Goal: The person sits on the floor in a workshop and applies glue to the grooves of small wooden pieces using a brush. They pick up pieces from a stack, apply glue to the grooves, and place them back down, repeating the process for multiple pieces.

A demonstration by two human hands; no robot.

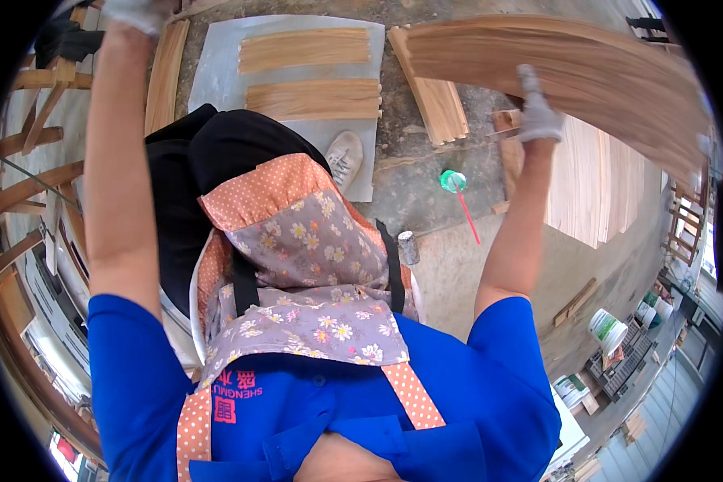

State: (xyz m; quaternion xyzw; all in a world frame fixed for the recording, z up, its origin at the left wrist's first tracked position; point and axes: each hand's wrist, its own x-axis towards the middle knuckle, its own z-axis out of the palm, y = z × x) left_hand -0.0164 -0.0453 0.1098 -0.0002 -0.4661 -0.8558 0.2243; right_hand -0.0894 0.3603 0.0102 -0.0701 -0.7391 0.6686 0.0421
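Note:
My right hand (541, 120), in a whitish glove, grips the near edge of a long brown wooden board (554, 60). The thumb lies along the board's face and the other fingers are hidden under it. The board is raised over the right side and slightly blurred. My left hand (139, 12), also gloved, reaches to the upper left edge, cut off and smeared by motion, so its fingers cannot be read. Below it lies a narrow plank (167, 76). Between my arms, two wooden boards (305, 50) rest on a grey sheet (217, 60).
Another plank (434, 100) lies right of the sheet. Pale stacked boards (590, 185) sit under the raised board. A green round container (452, 181) with a red stick and a small can (408, 247) stand on the floor. Wooden frames (36, 145) line the left; a white bucket (607, 331) stands right.

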